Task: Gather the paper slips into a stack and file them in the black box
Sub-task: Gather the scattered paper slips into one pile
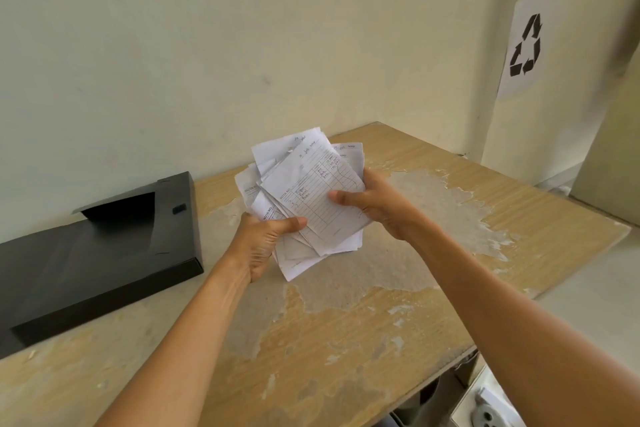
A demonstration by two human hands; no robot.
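Observation:
A loose bundle of white paper slips (304, 191) with printed lines and handwriting is held above the worn wooden table (346, 340). The slips are fanned out and uneven, some crumpled. My left hand (263, 243) grips the bundle's lower left side, thumb on top. My right hand (374, 204) holds the right edge, thumb pressed on the top slip. The black box (104, 253) lies flat on the table to the left, its flap partly raised near the wall.
A pale wall stands close behind the table. At the right is a column bearing a paper recycling sign (524, 45). The table's right edge drops off near a low ledge, with a grey object (485, 412) below the front corner.

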